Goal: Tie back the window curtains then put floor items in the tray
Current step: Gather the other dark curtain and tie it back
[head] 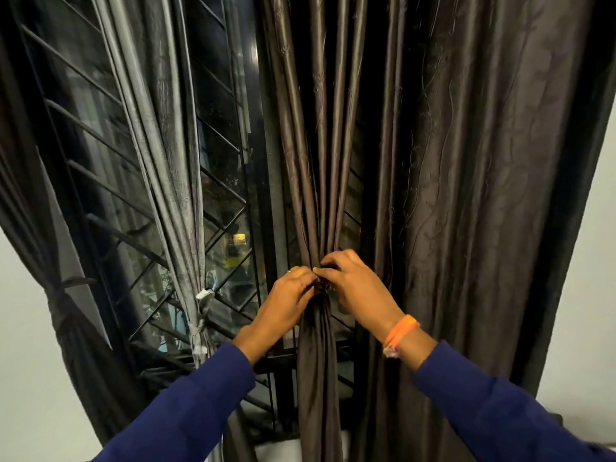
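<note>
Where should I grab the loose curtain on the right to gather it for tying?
Take the right curtain at about the height where both hands, left hand and right hand, pinch the middle curtain. Come from its window-side edge and sweep the vertical folds together; it hangs flat and wide, so one hand probably won't close round it ungathered.

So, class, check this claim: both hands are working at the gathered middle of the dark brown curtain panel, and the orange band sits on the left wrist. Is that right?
Not quite. The head view shows the orange band on the right wrist, not the left. The rest holds: the left hand and right hand both work at the gathered middle of the dark brown curtain panel.
</note>
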